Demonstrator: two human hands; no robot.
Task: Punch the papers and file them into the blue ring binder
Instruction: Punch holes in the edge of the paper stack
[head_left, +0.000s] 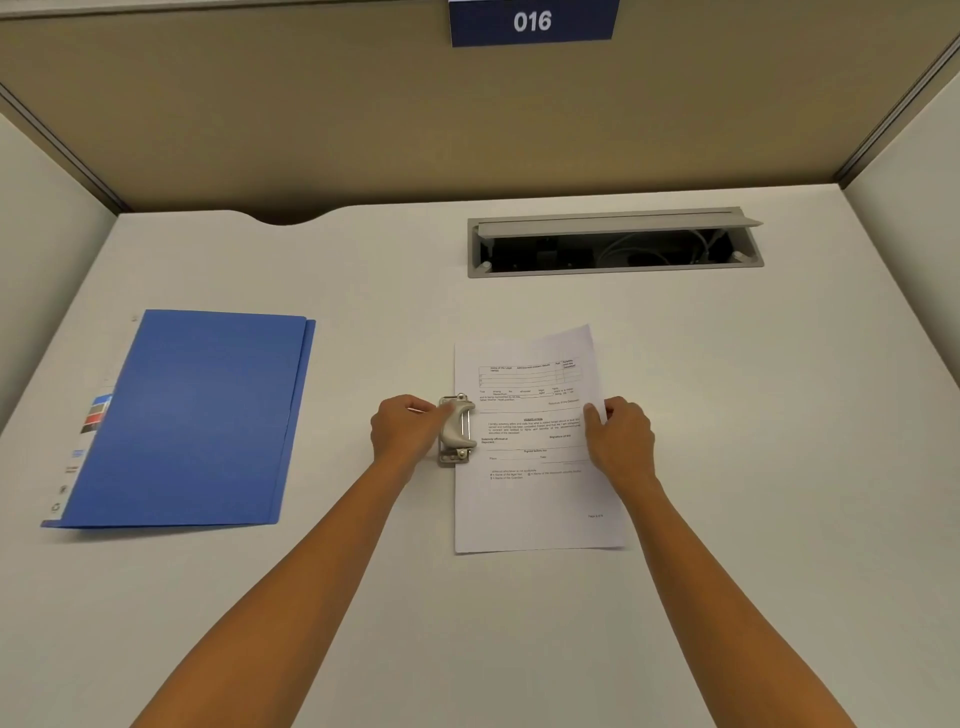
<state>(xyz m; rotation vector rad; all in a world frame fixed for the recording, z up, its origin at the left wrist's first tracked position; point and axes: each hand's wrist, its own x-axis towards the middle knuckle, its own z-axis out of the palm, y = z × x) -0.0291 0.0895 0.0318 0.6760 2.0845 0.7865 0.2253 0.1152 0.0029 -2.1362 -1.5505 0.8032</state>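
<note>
Head view, papers: the papers are laid flat on the white desk in the middle of the scene, printed side up and slightly fanned at the far corner, so more than one sheet is judged to be stacked; the left edge is fed into the slot of the hole punch, presumably so that the holes fall along the binding margin.

Head view, hole punch: a small metal two-hole punch with a pale lever is set just beside the left edge of the sheets, about midway along that edge, a placing that would centre the holes.

Head view, left hand: the left hand is curled against the punch from its outer side, the thumb laid on the lever; the punch is gripped, it seems, to steady it and to be pressed down.

Head view, right hand: the right hand is placed at the right edge of the sheets, which is pinched between thumb and fingers; the stack is thus held square and pushed towards the punch.

Head view, blue ring binder: the blue ring binder is left closed and flat, well apart to the left; nothing has been filed yet.

Head view, surroundings: an open cable tray is sunk into the desk behind the papers; a sign reading 016 is fixed to the partition.

Step judged: punching is in hand, not yet shown as done.
</note>
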